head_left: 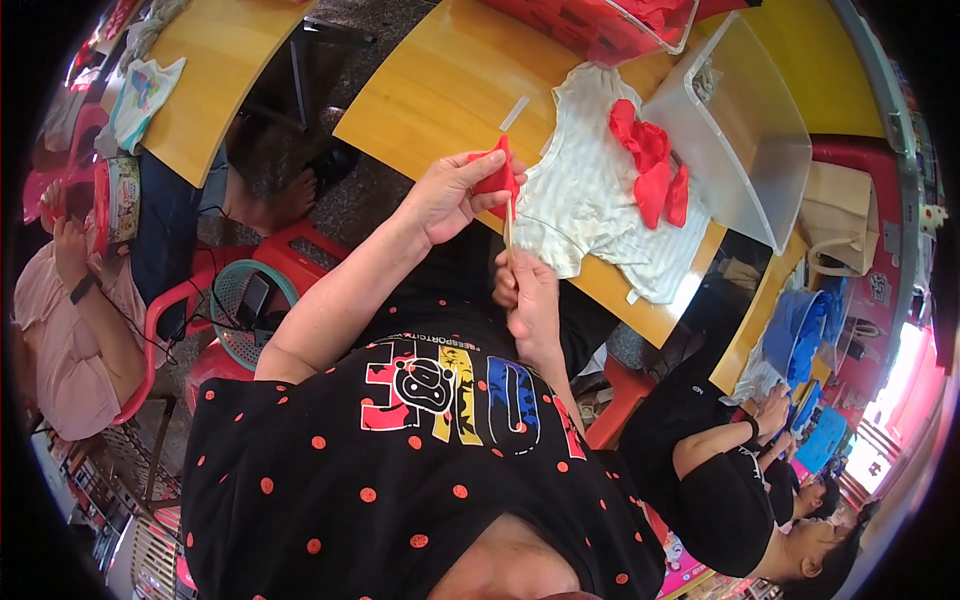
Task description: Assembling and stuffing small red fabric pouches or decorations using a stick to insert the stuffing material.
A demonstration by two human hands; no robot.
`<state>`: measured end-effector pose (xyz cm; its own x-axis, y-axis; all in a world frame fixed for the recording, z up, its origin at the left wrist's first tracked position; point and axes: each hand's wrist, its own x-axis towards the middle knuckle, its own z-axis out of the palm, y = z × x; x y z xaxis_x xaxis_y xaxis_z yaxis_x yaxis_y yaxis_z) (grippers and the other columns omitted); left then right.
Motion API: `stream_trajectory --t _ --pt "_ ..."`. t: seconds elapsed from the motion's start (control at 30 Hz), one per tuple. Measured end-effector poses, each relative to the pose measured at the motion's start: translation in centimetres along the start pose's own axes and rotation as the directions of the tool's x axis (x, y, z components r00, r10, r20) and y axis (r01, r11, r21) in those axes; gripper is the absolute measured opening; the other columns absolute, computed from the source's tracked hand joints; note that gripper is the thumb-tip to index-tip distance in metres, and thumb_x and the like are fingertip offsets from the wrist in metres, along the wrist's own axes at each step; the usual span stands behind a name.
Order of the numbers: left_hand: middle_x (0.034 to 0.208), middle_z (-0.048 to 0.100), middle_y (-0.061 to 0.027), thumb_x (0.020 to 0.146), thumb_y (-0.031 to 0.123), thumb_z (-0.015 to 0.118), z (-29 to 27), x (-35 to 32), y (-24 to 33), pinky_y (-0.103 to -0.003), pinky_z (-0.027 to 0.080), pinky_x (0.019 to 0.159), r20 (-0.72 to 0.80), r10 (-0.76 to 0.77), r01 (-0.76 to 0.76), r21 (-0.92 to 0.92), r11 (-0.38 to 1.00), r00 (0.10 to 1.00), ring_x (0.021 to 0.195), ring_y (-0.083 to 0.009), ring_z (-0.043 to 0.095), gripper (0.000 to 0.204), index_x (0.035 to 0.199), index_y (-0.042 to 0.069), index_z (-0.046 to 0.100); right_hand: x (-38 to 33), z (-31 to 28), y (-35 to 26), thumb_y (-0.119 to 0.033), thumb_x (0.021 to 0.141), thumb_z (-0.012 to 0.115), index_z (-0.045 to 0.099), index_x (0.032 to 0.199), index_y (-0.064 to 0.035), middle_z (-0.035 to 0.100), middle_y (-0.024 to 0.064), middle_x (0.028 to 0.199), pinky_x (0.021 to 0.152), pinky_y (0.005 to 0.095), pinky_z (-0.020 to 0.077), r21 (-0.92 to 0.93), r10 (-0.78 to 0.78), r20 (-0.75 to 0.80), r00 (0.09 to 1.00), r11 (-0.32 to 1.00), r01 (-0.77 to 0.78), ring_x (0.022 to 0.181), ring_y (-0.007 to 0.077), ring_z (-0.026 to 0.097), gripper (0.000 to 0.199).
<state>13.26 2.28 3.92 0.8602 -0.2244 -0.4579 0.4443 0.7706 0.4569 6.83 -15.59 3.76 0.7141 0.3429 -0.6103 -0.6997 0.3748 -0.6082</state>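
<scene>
A: Right, hands first. What's each one got?

B: Left hand (445, 195) is raised, fingers curled shut around a small red fabric piece (496, 172). Thumb and fingertips pinch it. Right hand (528, 295) sits just below the left, closed on the lower end of a thin pale stick (508, 232) that runs up into the red piece.

A: So stick links the two hands?

B: Yes, upright, top end at the fabric, bottom in the right-hand grip. How tight that grip is, can't tell; fingers face away.

A: What's beyond the hands?

B: Just past them, a white striped baby garment (590, 190) lies flat on a yellow table (440, 90). A red bow (650, 165) lies on its chest area. A small pale strip (514, 113) lies on the table above the left hand.

A: Further out?

B: Clear plastic bin (745, 140), tipped, beside the garment on the right-hand side. Another clear bin with red contents (600, 25) at the far table edge. Second yellow table (215, 70) off to the left side. Other people seated on both sides: one in a pink top (60, 350) left, one in black (710, 470) right.
</scene>
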Motion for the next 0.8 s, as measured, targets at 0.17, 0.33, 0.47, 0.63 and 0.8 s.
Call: stream_trajectory --t 0.17,0.33,0.47,0.63,0.8 --pt "0.102 0.064 -0.0101 0.089 0.022 0.060 0.8 -0.5 0.8 -0.024 0.057 0.070 -0.031 0.078 -0.080 -0.066 0.995 0.996 0.090 -0.0204 0.065 0.028 0.107 0.000 0.060 -0.1 -0.1 0.0 -0.017 0.093 0.055 0.065 0.090 0.0025 0.047 -0.0039 0.061 0.048 0.0183 0.0291 -0.580 -0.460 -0.094 0.883 0.746 0.326 0.054 0.0023 0.038 0.022" --pt "0.101 0.064 -0.0082 0.089 0.022 0.060 0.4 -0.5 1.0 -0.025 0.057 0.067 -0.060 0.055 -0.052 0.041 0.998 0.997 0.090 -0.0204 0.065 0.027 0.107 0.002 0.060 -0.2 -0.2 0.3 -0.018 0.094 0.053 0.064 0.089 0.0021 0.046 -0.0042 0.060 0.046 0.0183 0.0270 -0.555 -0.436 -0.068 0.897 0.764 0.328 0.051 0.0021 0.036 0.023" --pt "0.100 0.064 -0.0082 0.090 0.022 0.058 0.1 -0.3 0.0 -0.023 0.057 0.065 -0.010 0.031 -0.030 0.057 0.998 0.999 0.091 -0.0186 0.064 0.026 0.106 0.002 0.060 -0.3 -0.6 0.2 -0.021 0.095 0.051 0.060 0.086 0.0002 0.044 -0.0048 0.059 0.041 0.0185 0.0213 0.165 0.098 0.100 0.990 0.980 -0.114 0.045 0.0019 0.031 0.025" --pt "0.104 0.063 -0.0087 0.090 0.022 0.058 0.1 -0.4 0.1 -0.024 0.058 0.068 -0.026 0.042 -0.042 0.008 0.999 0.999 0.093 -0.0199 0.064 0.028 0.109 0.002 0.059 -0.1 0.1 0.7 -0.021 0.094 0.053 0.061 0.086 0.0007 0.045 -0.0039 0.060 0.042 0.0183 0.0208 -0.129 -0.152 -0.057 0.987 0.981 0.144 0.046 0.0018 0.031 0.025" --pt "0.108 0.062 -0.0098 0.090 0.023 0.058 0.3 -0.4 0.5 -0.026 0.058 0.070 -0.031 0.060 -0.061 -0.027 0.998 0.998 0.095 -0.0225 0.063 0.030 0.112 0.001 0.057 0.0 -0.3 0.6 -0.021 0.094 0.054 0.062 0.086 0.0011 0.045 -0.0045 0.061 0.043 0.0188 0.0218 -0.284 -0.284 -0.057 0.957 0.924 0.257 0.047 0.0019 0.032 0.025"
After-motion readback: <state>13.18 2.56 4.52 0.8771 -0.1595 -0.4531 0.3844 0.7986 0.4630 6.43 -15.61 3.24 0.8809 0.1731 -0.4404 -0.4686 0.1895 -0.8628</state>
